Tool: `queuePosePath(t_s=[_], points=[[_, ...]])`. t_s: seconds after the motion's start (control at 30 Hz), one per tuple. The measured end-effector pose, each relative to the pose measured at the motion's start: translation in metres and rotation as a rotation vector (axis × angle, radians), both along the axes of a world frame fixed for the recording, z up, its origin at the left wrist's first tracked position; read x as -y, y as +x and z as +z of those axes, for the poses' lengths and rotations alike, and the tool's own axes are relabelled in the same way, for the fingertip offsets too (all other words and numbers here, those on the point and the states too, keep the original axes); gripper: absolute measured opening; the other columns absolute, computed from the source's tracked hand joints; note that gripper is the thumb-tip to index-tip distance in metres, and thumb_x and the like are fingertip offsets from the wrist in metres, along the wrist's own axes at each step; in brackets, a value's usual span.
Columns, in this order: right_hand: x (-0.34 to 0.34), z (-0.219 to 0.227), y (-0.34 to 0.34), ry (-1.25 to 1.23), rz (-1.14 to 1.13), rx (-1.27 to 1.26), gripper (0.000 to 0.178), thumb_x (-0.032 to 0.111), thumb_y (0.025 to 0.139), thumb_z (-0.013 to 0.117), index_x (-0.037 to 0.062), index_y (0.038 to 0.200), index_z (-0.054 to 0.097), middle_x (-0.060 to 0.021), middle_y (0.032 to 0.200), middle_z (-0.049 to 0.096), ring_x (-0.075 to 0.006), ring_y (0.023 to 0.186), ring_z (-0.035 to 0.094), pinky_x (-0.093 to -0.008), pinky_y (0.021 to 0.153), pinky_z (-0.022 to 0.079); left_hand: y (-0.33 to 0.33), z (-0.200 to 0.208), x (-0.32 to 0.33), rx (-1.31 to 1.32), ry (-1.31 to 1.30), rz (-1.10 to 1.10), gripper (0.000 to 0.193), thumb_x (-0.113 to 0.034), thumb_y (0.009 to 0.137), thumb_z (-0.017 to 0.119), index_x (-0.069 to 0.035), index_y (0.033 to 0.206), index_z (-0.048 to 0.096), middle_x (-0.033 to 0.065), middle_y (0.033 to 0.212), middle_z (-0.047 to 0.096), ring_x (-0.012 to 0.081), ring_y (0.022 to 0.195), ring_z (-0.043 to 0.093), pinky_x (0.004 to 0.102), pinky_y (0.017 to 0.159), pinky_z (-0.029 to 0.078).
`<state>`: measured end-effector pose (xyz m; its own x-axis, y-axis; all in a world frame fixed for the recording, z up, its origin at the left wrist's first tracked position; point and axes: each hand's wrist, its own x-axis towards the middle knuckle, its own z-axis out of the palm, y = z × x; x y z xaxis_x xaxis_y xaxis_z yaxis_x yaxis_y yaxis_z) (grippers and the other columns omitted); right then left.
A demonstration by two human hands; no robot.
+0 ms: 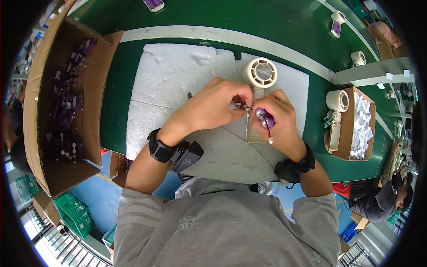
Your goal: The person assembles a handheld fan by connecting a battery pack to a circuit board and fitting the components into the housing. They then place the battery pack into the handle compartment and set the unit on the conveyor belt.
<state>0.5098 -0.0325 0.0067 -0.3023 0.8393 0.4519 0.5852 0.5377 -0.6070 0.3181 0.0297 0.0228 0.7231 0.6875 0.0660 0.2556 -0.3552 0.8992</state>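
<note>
A cream handheld fan lies on the white foam sheets, its round grille away from me and its open handle shell toward me. In my right hand is a purple battery pack, two cells with their metal ends showing. Red and black wires run from it to a small white plug hanging over the handle. My left hand is pinched closed at the upper handle, around a small pale piece too hidden by the fingers to name.
At left stands a deep cardboard box with many purple battery packs. On the right, another fan leans by a carton of white paper pieces. Beyond the pale rail, a battery pack and more fans lie on the green surface.
</note>
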Motion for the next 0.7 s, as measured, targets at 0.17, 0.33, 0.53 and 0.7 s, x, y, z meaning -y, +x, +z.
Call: queuePosePath(t_s=[0.17, 0.33, 0.53, 0.7], points=[[0.0002, -0.0009, -0.0011, 0.019, -0.013, -0.041, 0.025, -0.006, 0.064, 0.073, 0.0055, 0.082, 0.060, -0.0060, 0.080, 0.066, -0.0260, 0.075, 0.055, -0.0338, 0.064, 0.047, -0.0010, 0.0060, -0.0004, -0.029, -0.043, 0.005, 0.014, 0.002, 0.073, 0.069, 0.000, 0.086, 0.063, 0.0146, 0.083, 0.068, 0.0284, 0.080, 0.068, 0.0350, 0.073, 0.052], [0.0006, -0.0056, -0.0011, 0.031, -0.037, -0.124, 0.024, -0.006, 0.066, 0.074, 0.0050, 0.082, 0.060, -0.0062, 0.083, 0.067, -0.0257, 0.076, 0.056, -0.0338, 0.064, 0.047, -0.0017, 0.0085, 0.0000, -0.073, -0.069, 0.003, 0.015, 0.001, 0.074, 0.070, 0.000, 0.087, 0.063, 0.0147, 0.084, 0.068, 0.0291, 0.082, 0.068, 0.0353, 0.074, 0.052], [0.0022, -0.0068, 0.0002, 0.004, -0.056, -0.111, 0.024, -0.006, 0.065, 0.073, 0.0049, 0.081, 0.060, -0.0063, 0.081, 0.067, -0.0251, 0.074, 0.055, -0.0333, 0.063, 0.046, -0.0019, 0.0071, -0.0001, -0.074, -0.071, -0.010, 0.017, 0.001, 0.075, 0.069, 0.000, 0.089, 0.062, 0.0155, 0.085, 0.068, 0.0300, 0.084, 0.068, 0.0361, 0.075, 0.052], [0.0010, -0.0028, -0.0013, -0.014, -0.048, -0.055, 0.023, -0.006, 0.062, 0.071, 0.0055, 0.079, 0.061, -0.0063, 0.077, 0.065, -0.0250, 0.073, 0.054, -0.0326, 0.062, 0.046, -0.0005, 0.0084, 0.0006, -0.080, -0.069, -0.008, 0.018, 0.001, 0.076, 0.068, 0.000, 0.091, 0.061, 0.0163, 0.086, 0.068, 0.0314, 0.085, 0.068, 0.0371, 0.076, 0.052]])
